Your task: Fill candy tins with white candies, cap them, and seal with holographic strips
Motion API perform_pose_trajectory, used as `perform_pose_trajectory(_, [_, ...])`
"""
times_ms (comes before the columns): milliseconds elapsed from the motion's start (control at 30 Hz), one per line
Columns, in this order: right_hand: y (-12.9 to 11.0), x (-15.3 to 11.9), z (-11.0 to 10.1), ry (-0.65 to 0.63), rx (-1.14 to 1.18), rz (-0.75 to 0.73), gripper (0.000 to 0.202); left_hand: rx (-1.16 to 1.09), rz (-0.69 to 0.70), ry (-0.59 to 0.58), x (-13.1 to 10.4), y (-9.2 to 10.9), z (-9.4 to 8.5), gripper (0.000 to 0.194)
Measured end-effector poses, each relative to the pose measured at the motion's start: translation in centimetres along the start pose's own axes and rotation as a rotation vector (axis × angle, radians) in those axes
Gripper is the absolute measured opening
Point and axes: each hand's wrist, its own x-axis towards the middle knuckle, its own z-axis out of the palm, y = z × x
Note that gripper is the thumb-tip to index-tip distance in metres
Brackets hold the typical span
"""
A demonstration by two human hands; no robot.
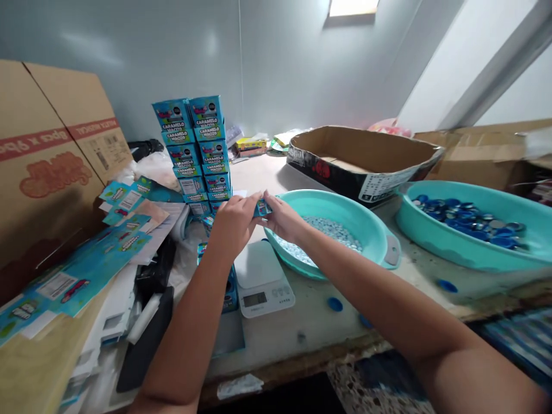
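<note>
Both hands busy on one small blue piece. It's up past the far end of the scale; looks held in the air, though exact height over the bench can't be told. Left hand: fingers closed on the piece from its left. Right hand: fingertips pinched on it from the other side. Hands near each other, piece between. Two-handed grip probably because it's too small to steady and work with one; held up there likely to keep fingers in view and off the scale. What exactly the piece is: mostly covered, can't say.

Scale has its display toward the person, presumably for easy reading; digits too blurred. Right of the scale, just beside it: near basin with pale pellets, likely put there for a short reach. Farther right of the scale: far basin with blue caps, seemingly to keep them apart from the pellets. A loose cap lies on the bench right of the scale, maybe just dropped there. Behind-left of the scale: boxes stacked in two columns, probably to save room. Left of the scale, beyond the left forearm: flat printed card, piled loosely.
</note>
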Motion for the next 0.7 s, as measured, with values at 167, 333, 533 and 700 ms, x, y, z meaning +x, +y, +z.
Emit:
perform_pose_trajectory(167, [0.6,-0.1,-0.2,0.034,0.013,0.002,0.033,-0.055,0.013,0.025,-0.3,-0.6,0.5,0.049])
perform_pose_trajectory(333, [-0.8,0.1,-0.4,0.055,0.102,0.049,0.028,-0.126,-0.038,0.130,-0.4,-2.2,0.9,0.050])
perform_pose_trajectory(533, [-0.9,0.6,-0.8,0.130,0.101,0.169,0.029,-0.188,-0.011,0.069,-0.3,-2.1,0.7,0.040])
perform_pose_trajectory(700, [-0.7,0.9,-1.3,0.261,0.095,0.183,0.025,-0.156,-0.025,0.036,-0.3,-1.7,0.3,0.043])
